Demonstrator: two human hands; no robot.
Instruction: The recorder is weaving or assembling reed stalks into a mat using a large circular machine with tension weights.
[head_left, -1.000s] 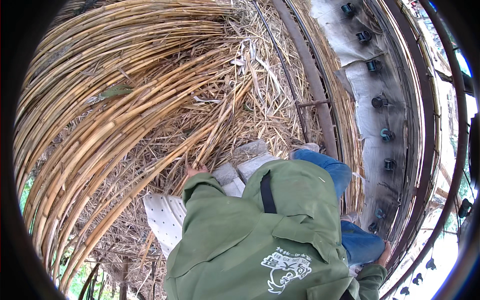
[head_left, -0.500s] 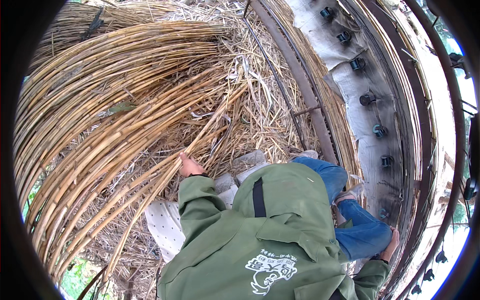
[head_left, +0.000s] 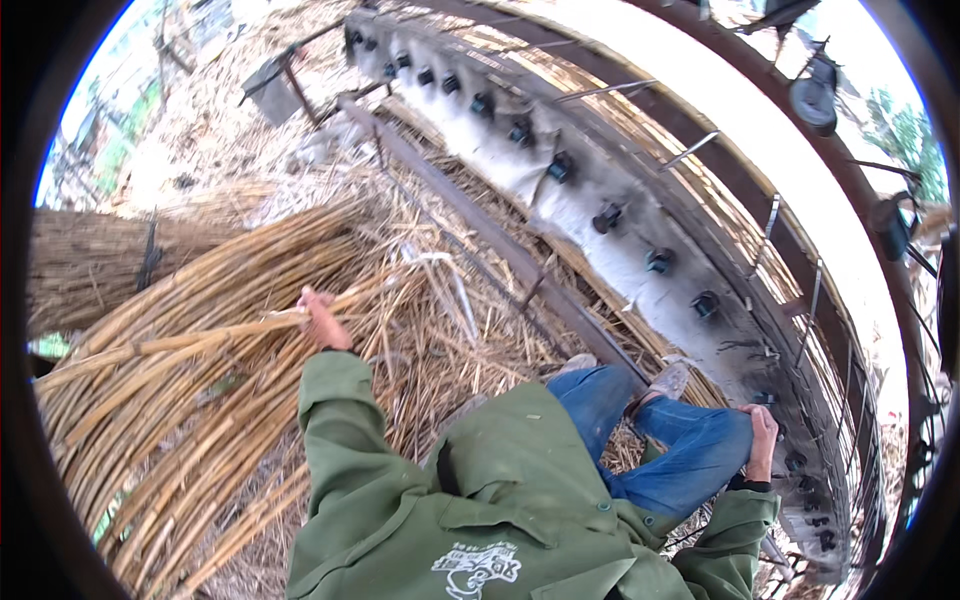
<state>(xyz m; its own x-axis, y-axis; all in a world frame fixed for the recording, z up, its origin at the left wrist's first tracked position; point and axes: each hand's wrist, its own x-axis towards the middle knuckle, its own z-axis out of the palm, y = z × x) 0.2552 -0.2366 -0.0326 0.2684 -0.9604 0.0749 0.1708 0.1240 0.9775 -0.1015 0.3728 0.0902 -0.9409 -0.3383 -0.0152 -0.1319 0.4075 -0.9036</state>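
Observation:
My left hand (head_left: 325, 318) is closed around a few pale tan reed stalks (head_left: 220, 328), which run off to the left above the big reed pile (head_left: 190, 420). Its thumb and fingers are pinched together near the stalks' right-hand ends. On my bent knee in blue jeans (head_left: 690, 440) rests my right hand (head_left: 762, 440), beside the lower edge of the machine. The right fingers look curled in, with no object visible in them. Both arms wear green sleeves.
A long curved frame carries a pale strip (head_left: 510, 165) with a row of black spools (head_left: 560, 167). A rusty metal bar (head_left: 470, 210) runs along it. At the far left lies a tied reed bundle (head_left: 90, 265). Loose straw (head_left: 400, 340) covers the ground.
My view has turned toward the frame. My left hand has gone farther forward, and the stalks in it now lie nearly level instead of steeply slanted. My right hand stays on the knee.

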